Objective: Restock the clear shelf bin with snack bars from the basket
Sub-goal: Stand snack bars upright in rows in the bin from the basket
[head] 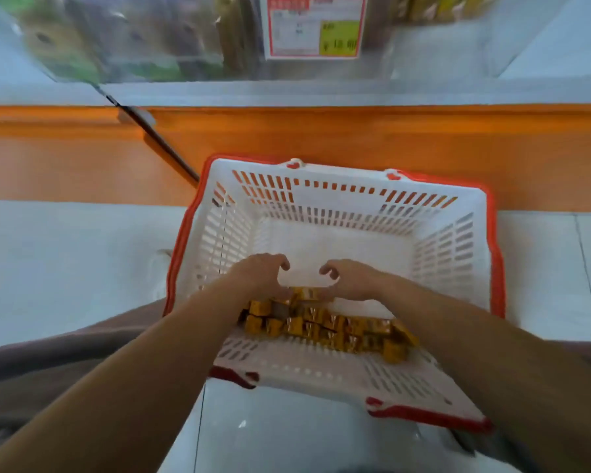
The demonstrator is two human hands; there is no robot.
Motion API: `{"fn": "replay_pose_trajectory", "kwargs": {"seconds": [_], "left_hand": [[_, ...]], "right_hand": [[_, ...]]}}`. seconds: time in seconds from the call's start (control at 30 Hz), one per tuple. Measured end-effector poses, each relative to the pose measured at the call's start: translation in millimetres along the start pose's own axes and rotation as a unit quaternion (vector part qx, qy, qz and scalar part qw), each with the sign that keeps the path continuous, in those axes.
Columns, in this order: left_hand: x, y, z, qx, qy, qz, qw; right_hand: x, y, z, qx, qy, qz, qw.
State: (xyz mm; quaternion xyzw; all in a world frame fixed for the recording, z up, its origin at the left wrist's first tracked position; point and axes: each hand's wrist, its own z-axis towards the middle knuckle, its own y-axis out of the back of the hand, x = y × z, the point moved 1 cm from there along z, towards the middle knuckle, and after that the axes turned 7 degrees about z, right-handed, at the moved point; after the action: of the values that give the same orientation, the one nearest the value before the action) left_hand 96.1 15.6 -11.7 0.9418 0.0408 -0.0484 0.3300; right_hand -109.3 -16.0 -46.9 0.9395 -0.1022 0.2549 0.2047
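Observation:
A white basket [338, 213] with a red rim sits on the floor below me. Several orange and gold snack bars [325, 327] lie piled against its near wall. My left hand [260, 273] and my right hand [350, 279] reach into the basket side by side, fingers curled and apart, their heels resting at the far edge of the pile. Neither hand visibly holds a bar. The clear shelf bin [191, 39] stands on the shelf above, blurred, with a red-bordered price tag [316, 25] on its front.
An orange shelf base [389, 141] runs across behind the basket. A dark thin bar [157, 138] slants down from the shelf toward the basket's left corner. Pale floor tiles [65, 261] lie on both sides. My knee in brown cloth [48, 363] is at lower left.

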Motion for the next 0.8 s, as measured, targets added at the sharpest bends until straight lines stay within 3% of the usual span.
{"fn": "replay_pose_trajectory", "kwargs": {"seconds": [0.17,0.33,0.4,0.67,0.8], "left_hand": [[19.6,-35.7,29.7,0.049,0.012,-0.058,0.997],[22.6,-59.8,35.2,0.059,-0.004,0.067,0.996],[20.7,-60.6,37.5,0.035,-0.01,0.065,0.997],[24.9,-47.2,41.2,-0.069,0.003,-0.177,0.982],[20.4,-37.5,39.9,-0.102,-0.03,-0.161,0.981]], "right_hand": [[-17.4,-43.9,32.1,0.011,-0.039,0.028,0.999],[-20.5,-60.4,44.9,0.028,-0.019,-0.002,0.999],[-22.5,-59.1,47.0,0.021,-0.007,0.005,1.0],[-30.1,-45.7,46.8,-0.025,-0.007,0.046,0.999],[-28.9,-40.5,42.2,-0.04,0.041,0.054,0.997]]}}
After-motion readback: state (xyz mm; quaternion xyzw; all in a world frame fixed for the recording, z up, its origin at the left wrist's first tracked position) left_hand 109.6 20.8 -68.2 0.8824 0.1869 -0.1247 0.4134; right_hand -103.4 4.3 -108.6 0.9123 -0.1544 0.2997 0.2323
